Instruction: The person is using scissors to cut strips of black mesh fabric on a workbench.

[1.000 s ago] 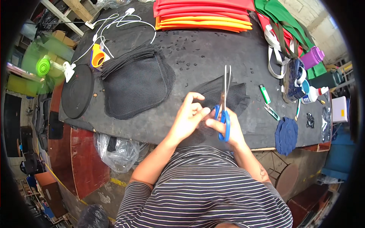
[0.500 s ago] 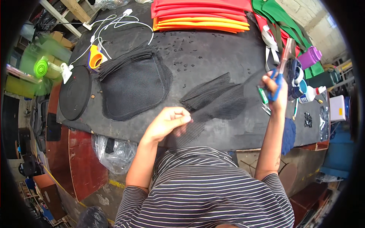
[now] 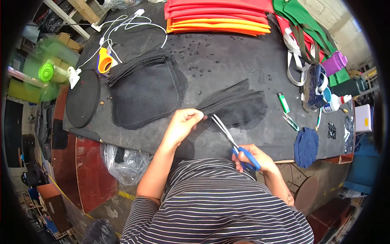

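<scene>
My left hand [image 3: 182, 125] pinches a bunched edge of black mesh fabric [image 3: 239, 106] near the front of the dark table. The mesh fans out to the right, and part of it drapes down toward my shirt. My right hand [image 3: 256, 157] grips the blue handles of a pair of scissors [image 3: 227, 133]. Their slightly parted blades point up and left, with the tips close to the mesh beside my left fingertips; whether they touch it I cannot tell. Left of my hands lies a stack of black mesh pieces [image 3: 146, 91] with rounded corners.
Red and orange folded fabric [image 3: 219, 18] is piled at the back. A green lighter [image 3: 283, 102], thread snips [image 3: 291, 122] and a navy cloth [image 3: 306, 147] lie to the right, near a white bottle [image 3: 334, 102]. A black disc [image 3: 83, 98] and a clip-on green fan [image 3: 46, 72] are at left.
My right hand has come down and left with the scissors, from the table's right side to the mesh by my left hand. The left hand keeps its pinch.
</scene>
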`<state>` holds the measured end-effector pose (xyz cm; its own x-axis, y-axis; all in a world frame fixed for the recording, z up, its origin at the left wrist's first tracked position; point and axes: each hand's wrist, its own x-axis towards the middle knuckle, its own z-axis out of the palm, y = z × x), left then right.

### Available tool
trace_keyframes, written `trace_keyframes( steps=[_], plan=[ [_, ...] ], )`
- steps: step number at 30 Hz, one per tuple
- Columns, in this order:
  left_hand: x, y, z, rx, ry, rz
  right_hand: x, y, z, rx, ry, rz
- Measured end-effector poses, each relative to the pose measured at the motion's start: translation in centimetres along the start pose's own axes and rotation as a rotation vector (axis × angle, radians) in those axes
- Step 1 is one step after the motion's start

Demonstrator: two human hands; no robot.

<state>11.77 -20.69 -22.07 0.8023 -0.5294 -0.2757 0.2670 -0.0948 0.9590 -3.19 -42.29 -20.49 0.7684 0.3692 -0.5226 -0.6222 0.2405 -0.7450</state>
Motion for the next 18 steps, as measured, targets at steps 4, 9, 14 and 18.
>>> trace_keyframes(
  steps=[4,9,14,18],
  plan=[
    [-0.1,0.0,0.1,-0.041,0.002,-0.008,0.7,0.5,0.3,-0.001,0.007,0.057],
    [-0.4,-0.2,0.4,-0.06,0.001,-0.041,2.0,0.3,1.3,0.071,0.106,0.021],
    [-0.6,-0.2,0.4,-0.087,-0.011,-0.051,2.8,0.4,1.6,0.063,0.105,0.007],
    [-0.7,0.0,0.5,-0.083,0.0,-0.04,3.0,0.6,1.7,0.08,0.116,-0.017]
  ],
)
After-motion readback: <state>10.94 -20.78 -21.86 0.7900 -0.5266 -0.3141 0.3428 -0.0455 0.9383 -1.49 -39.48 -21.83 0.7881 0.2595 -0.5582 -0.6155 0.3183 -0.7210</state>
